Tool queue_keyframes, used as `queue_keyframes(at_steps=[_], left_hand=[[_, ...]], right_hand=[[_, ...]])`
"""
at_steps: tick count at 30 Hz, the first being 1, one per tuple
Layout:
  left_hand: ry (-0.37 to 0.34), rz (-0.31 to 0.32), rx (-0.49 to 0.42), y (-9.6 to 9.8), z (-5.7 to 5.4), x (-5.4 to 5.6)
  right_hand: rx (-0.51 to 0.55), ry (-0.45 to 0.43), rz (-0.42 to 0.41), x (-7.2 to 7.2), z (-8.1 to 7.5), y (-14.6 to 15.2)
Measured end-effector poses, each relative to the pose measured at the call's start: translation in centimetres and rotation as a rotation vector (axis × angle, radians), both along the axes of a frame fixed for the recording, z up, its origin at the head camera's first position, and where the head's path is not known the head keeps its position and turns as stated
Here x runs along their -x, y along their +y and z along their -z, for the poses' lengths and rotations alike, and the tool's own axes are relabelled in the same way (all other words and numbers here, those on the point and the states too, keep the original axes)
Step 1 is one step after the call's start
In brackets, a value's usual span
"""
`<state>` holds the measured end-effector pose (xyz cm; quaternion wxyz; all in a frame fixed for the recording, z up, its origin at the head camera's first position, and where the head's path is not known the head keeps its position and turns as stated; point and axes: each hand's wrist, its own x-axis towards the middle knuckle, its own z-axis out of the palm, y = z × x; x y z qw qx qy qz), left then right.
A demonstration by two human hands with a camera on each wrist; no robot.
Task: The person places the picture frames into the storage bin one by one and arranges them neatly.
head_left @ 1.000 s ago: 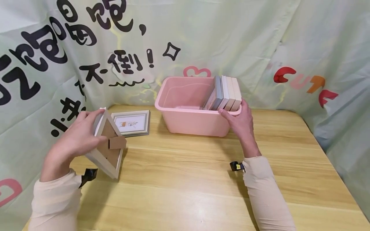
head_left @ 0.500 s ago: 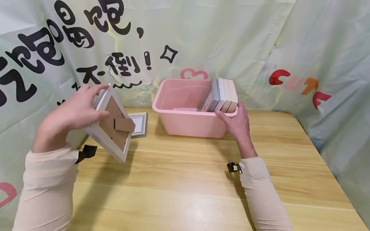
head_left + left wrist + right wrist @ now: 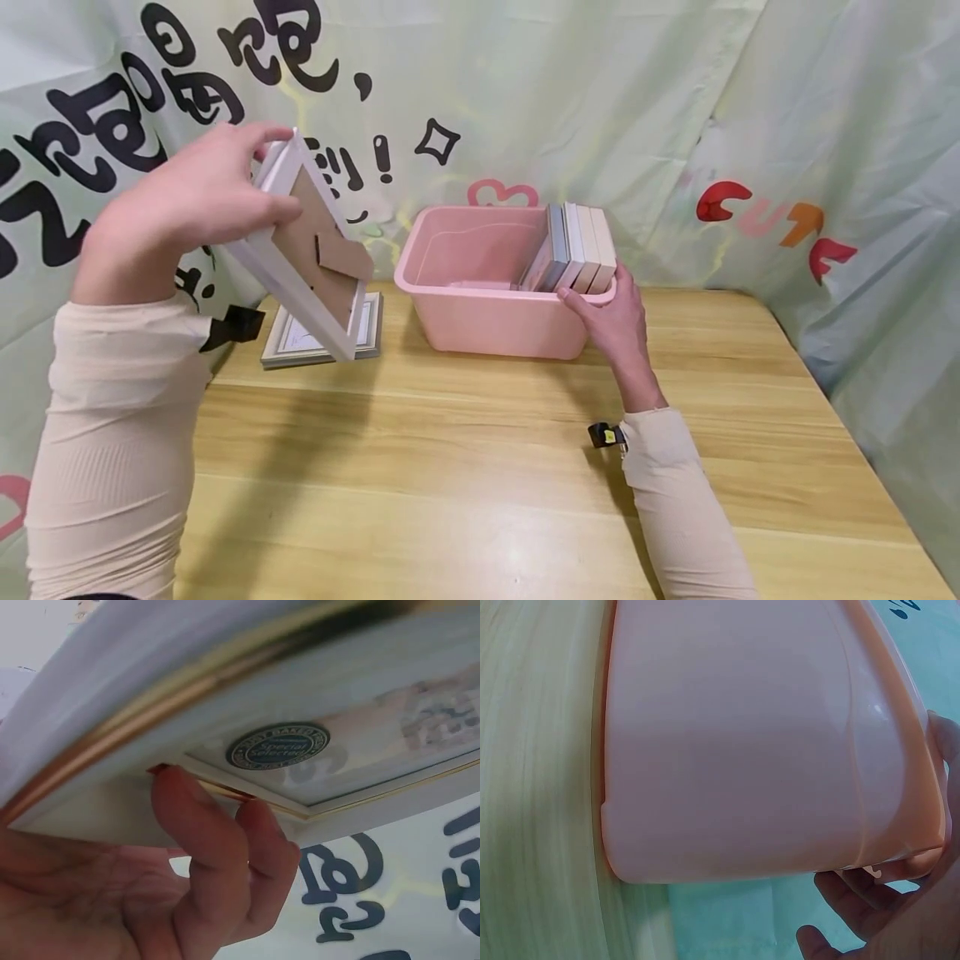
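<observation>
Raised above the table's left side, my left hand [image 3: 202, 196] grips a white picture frame [image 3: 307, 250] by its edge. The frame is tilted, its brown backboard and cardboard stand facing right. In the left wrist view, curled fingers [image 3: 206, 855] press against the front border of this frame [image 3: 360, 742], which has a gold inner line and a round dark badge. My right hand [image 3: 615, 321] holds the front right corner of a pink plastic bin [image 3: 495, 325], thumb over the rim. Several picture frames [image 3: 581, 246] stand on edge at the bin's right end.
Beneath the raised frame, another picture frame [image 3: 300, 342] lies flat on the wooden table [image 3: 465, 467], partly hidden. A printed curtain [image 3: 600, 100] hangs behind the table and along both sides. The bin's left part shows its bare pink inside.
My left hand has lifted the white frame up from the table and slightly right, over the lying frame. My right hand stays on the bin's corner. The view shifted slightly at first.
</observation>
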<state>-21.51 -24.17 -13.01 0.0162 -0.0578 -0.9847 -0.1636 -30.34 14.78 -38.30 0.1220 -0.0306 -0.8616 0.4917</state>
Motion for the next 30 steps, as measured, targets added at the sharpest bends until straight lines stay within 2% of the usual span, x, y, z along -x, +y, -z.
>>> queue_keyframes(at_steps=[9,14,18,22,30], left_hand=[[0.047,-0.040,-0.045,2.6,-1.6,2.4],[0.061,-0.083,-0.075,4.4,-2.1,3.7],[0.070,-0.092,-0.126,5.7,-2.4,4.7],[0.065,-0.089,-0.167,6.9,-2.3,5.7],[0.031,-0.093,-0.198,9.0,-1.4,7.8]], right_hand=[[0.009,-0.012,0.007,-0.1,-0.1,0.1],[0.017,-0.005,0.008,0.1,0.0,0.1],[0.021,0.003,0.008,0.1,0.0,-0.1],[0.011,0.015,0.005,0.2,0.2,-0.2],[0.002,0.006,0.006,0.0,0.6,-0.2]])
